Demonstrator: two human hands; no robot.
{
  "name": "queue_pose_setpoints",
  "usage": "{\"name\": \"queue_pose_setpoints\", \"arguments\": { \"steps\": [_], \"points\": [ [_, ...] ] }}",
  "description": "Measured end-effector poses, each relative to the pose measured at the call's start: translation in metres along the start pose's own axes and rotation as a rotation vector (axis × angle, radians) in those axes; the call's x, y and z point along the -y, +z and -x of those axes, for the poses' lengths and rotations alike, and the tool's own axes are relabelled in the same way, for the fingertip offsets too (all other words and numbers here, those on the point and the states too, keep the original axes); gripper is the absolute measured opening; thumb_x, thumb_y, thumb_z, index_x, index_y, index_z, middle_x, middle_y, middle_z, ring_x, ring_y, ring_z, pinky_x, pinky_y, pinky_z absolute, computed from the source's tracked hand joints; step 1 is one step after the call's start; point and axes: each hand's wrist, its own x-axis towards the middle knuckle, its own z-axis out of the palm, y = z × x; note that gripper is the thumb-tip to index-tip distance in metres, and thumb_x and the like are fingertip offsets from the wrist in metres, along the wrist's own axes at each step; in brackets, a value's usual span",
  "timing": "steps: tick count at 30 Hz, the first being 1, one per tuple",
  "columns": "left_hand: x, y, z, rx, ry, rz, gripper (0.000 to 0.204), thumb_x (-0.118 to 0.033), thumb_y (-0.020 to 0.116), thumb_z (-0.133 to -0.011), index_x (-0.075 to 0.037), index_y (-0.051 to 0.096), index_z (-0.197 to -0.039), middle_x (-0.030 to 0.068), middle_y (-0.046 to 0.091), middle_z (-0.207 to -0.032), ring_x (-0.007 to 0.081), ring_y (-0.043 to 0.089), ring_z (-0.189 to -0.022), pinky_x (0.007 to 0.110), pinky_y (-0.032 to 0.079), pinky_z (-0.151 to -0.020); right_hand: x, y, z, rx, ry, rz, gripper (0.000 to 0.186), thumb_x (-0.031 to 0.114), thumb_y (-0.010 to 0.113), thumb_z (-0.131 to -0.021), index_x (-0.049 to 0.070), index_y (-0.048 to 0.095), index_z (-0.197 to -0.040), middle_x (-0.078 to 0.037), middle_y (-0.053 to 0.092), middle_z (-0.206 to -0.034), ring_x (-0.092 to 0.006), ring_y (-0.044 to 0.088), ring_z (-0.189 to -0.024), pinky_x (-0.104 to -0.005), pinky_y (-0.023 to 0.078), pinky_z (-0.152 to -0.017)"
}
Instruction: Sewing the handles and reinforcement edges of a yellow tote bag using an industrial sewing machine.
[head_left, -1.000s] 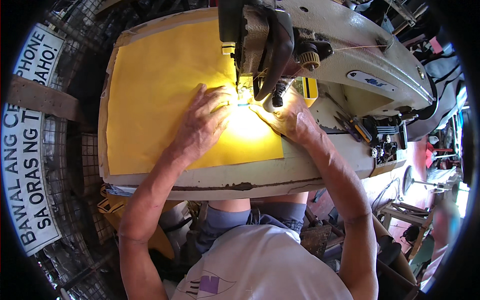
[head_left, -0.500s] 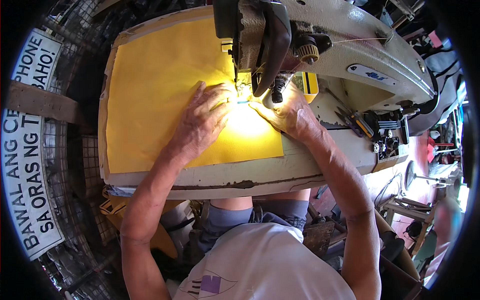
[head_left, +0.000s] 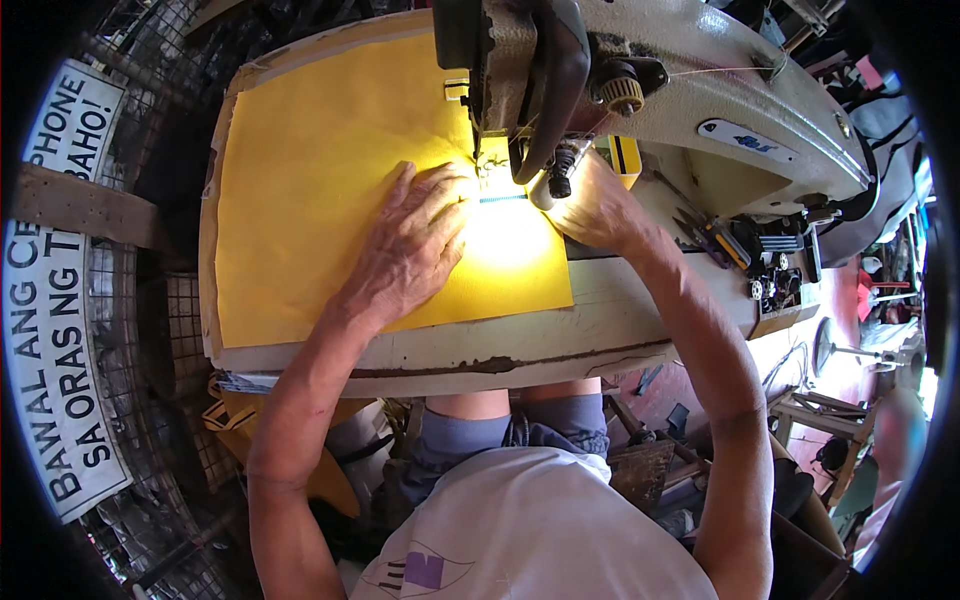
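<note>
Looks partway: got strip (head_left: 503, 199) on sheet (head_left: 300, 200), can't tell if stitched. Resting left hand (head_left: 408, 235) there, unclenched; can't tell grip of right hand (head_left: 600, 205).

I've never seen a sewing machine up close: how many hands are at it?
2: the left hand lies on the yellow sheet; the right hand is by the sheet's right edge, its fingers partly hidden behind the sewing machine.

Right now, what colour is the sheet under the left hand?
The sheet is yellow, clearest in head view.
</note>
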Motion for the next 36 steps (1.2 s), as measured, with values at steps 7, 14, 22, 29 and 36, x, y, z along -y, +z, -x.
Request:
{"name": "queue_pose_setpoints", "arguments": {
  "steps": [7,14,22,29,36],
  "points": [
    [0.001,-0.004,0.001,0.037,-0.011,0.014,0.028,-0.009,0.059,-0.088,-0.001,0.061,-0.115,0.0127,0.058,-0.126,0.0284,0.049,-0.129,0.056,0.027,-0.115,-0.014,0.002,-0.017,0.09,-0.058,0.077,0.02,0.026,0.064,-0.082,0.006,0.064,-0.08,-0.007,0.063,-0.068,-0.0262,0.059,-0.064,-0.0376,0.047,-0.063],
    [0.001,-0.002,-0.003,0.043,0.004,0.026,0.027,-0.009,0.059,-0.088,0.0,0.06,-0.114,0.0138,0.058,-0.126,0.0298,0.049,-0.129,0.057,0.027,-0.114,-0.006,-0.004,-0.014,0.027,0.025,0.082,0.026,0.029,0.067,-0.079,0.003,0.064,-0.08,-0.01,0.064,-0.07,-0.026,0.057,-0.06,-0.037,0.048,-0.059],
    [0.002,-0.001,-0.006,0.034,0.025,0.034,0.029,-0.01,0.059,-0.088,-0.001,0.059,-0.115,0.0143,0.057,-0.127,0.0309,0.049,-0.13,0.058,0.027,-0.114,0.005,-0.017,-0.005,0.001,-0.036,0.104,0.024,0.028,0.067,-0.08,0.005,0.064,-0.073,-0.009,0.066,-0.074,-0.0254,0.062,-0.072,-0.0396,0.048,-0.067],
    [0.004,-0.004,0.001,0.04,-0.004,-0.018,0.03,-0.01,0.06,-0.087,-0.002,0.058,-0.116,0.0138,0.055,-0.129,0.0294,0.048,-0.13,0.057,0.027,-0.115,0.046,-0.061,0.103,-0.373,0.241,0.781,0.042,0.009,0.064,-0.09,0.004,0.057,-0.131,-0.018,0.053,-0.137,-0.034,0.05,-0.127,-0.0442,0.038,-0.106],
    [0.003,-0.002,-0.006,0.001,0.012,0.016,0.029,-0.01,0.061,-0.085,0.0,0.061,-0.112,0.0164,0.059,-0.115,0.0361,0.053,-0.119,0.053,0.03,-0.115,0.027,-0.07,0.175,-0.609,0.726,0.875,0.049,0.018,0.054,-0.099,-0.001,0.042,-0.143,-0.022,0.043,-0.146,-0.037,0.041,-0.135,-0.0451,0.031,-0.112]
  ]
}}
